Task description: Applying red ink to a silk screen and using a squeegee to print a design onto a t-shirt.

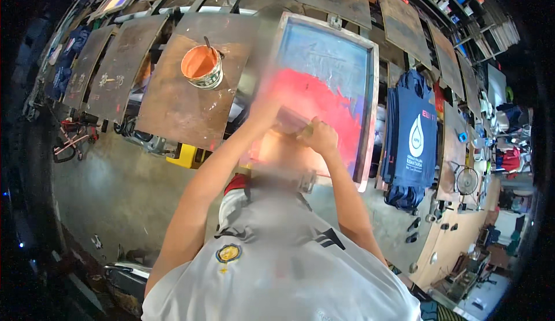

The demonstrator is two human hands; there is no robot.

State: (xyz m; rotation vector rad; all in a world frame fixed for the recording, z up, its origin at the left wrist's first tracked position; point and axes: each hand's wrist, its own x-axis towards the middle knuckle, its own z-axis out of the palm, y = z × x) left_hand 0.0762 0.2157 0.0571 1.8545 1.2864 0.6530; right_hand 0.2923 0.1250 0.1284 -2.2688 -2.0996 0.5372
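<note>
A screen-printing frame (374, 84) with a pale wooden rim lies in front of me. Its blue mesh shows at the far part, and wet red ink (309, 93) spreads over the middle. Across the near part stands a squeegee (292, 120), slanted, its far edge against the inked mesh. My right hand (321, 136) is closed round the squeegee's right end. At the other end is my left hand (269, 110), which looks wrapped on it, though its fingers are blurred. Left of the frame a bucket (209, 80) of orange-red ink sits on a brown board, with a dark handle sticking out.
Brown boards (185, 104) stand in rows on both sides and behind the frame. Right of it hangs a stack of navy printed bags (413, 130) over a board. A fan (466, 180) stands farther right. Something yellow (184, 156) shows below the left board.
</note>
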